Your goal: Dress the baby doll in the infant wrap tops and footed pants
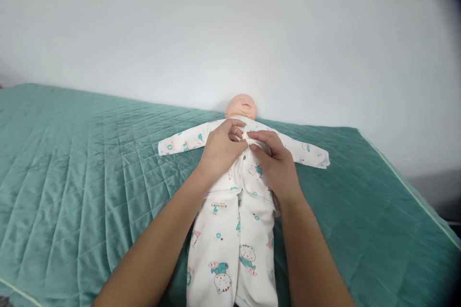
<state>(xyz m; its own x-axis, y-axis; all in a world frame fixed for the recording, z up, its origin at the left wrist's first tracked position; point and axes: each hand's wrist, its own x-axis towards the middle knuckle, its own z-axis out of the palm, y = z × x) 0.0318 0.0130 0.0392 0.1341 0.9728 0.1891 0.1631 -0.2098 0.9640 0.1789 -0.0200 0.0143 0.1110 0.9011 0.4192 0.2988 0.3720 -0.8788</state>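
Note:
A baby doll (242,106) lies on its back, dressed in a white baby shirt (190,140) with cartoon prints and matching trousers (219,240). Its sleeves stretch out to both sides. Over the chest, my left hand (224,146) pinches the shirt's front edge, thumb and fingers close together. Facing it, my right hand (275,156) pinches the other side of the same front edge. Between the fingertips the white cloth is bunched up, and the exact spot they grip is partly hidden. Below the hands, a small round snap shows on the shirt's front.
A green quilted cover (108,168) spreads beneath the doll and reaches out to both sides. Behind the doll's head stands a white wall (230,33). The cover's pale-piped edge (406,187) runs down at the right.

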